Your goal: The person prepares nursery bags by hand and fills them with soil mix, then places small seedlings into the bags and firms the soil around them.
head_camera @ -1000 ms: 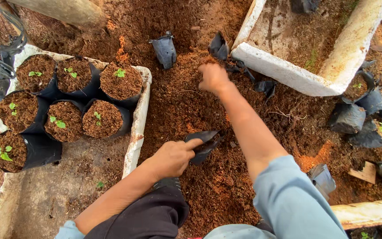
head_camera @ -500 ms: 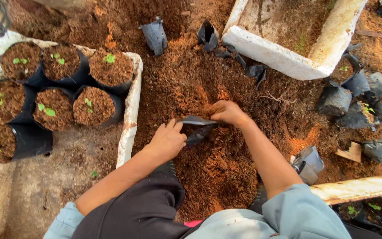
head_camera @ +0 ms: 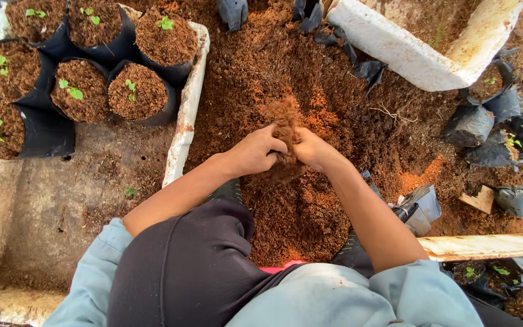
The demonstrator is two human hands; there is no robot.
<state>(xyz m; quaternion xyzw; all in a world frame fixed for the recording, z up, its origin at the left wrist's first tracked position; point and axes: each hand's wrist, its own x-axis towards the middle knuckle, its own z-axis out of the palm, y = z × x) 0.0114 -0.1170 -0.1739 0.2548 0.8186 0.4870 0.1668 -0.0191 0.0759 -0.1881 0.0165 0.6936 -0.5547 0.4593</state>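
Observation:
My two hands meet over a mound of reddish-brown soil [head_camera: 298, 212]. My left hand [head_camera: 254, 152] grips a small black nursery bag [head_camera: 278, 172] that is almost hidden under soil. Pressed against the bag's mouth, my right hand [head_camera: 313, 149] is closed on a clump of soil [head_camera: 284, 128], which spills between the fingers. My knees in dark trousers [head_camera: 189, 266] sit below the hands.
A white foam tray [head_camera: 187, 115] on the left holds several soil-filled black bags with green seedlings [head_camera: 137, 91]. Another white foam box [head_camera: 407, 54] stands at the top right. Empty and filled black bags [head_camera: 470, 124] lie scattered right, with a pale plank [head_camera: 485, 245] beyond my right arm.
My right hand came back from the far soil to the bag held by my left hand. Both hands now close together around it with soil heaped on top.

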